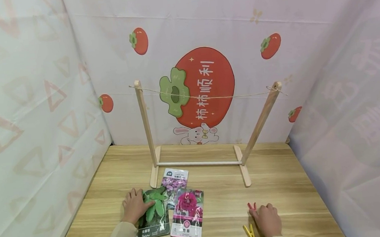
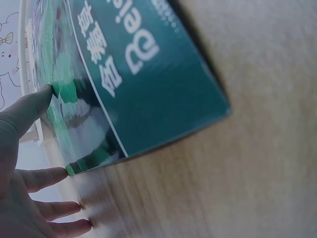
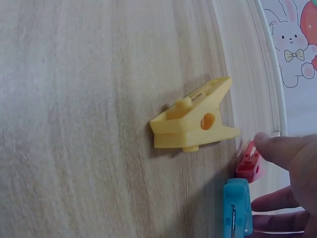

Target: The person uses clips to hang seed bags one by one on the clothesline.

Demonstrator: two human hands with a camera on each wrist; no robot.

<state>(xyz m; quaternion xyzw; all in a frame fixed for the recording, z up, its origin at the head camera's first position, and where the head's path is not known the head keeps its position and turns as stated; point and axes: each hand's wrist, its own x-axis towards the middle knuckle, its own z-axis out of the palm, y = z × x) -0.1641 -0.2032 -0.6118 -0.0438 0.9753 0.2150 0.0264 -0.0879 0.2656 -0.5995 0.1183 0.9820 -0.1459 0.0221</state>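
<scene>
My left hand (image 1: 134,205) rests at the left edge of a green seed packet (image 1: 157,219), its thumb on the packet's face. In the left wrist view the index fingertip meets the packet's edge, while two other fingertips stand on the table. Beside it lies a seed packet with a magenta flower (image 1: 188,211), overlapping a packet with purple flowers (image 1: 175,175). My right hand (image 1: 268,219) lies over the table, its thumb beside a red clip (image 3: 247,166). A blue clip (image 3: 237,206) lies near its fingers, hidden in the head view. Left of this hand is a yellow clip (image 1: 250,234).
Behind the packets stands a wooden frame, with two posts (image 1: 146,125), a white crossbar (image 1: 198,164) and a string (image 1: 222,97) tied between the tops. Printed cloth walls (image 1: 104,54) surround the wooden table (image 1: 282,178) at the back and sides.
</scene>
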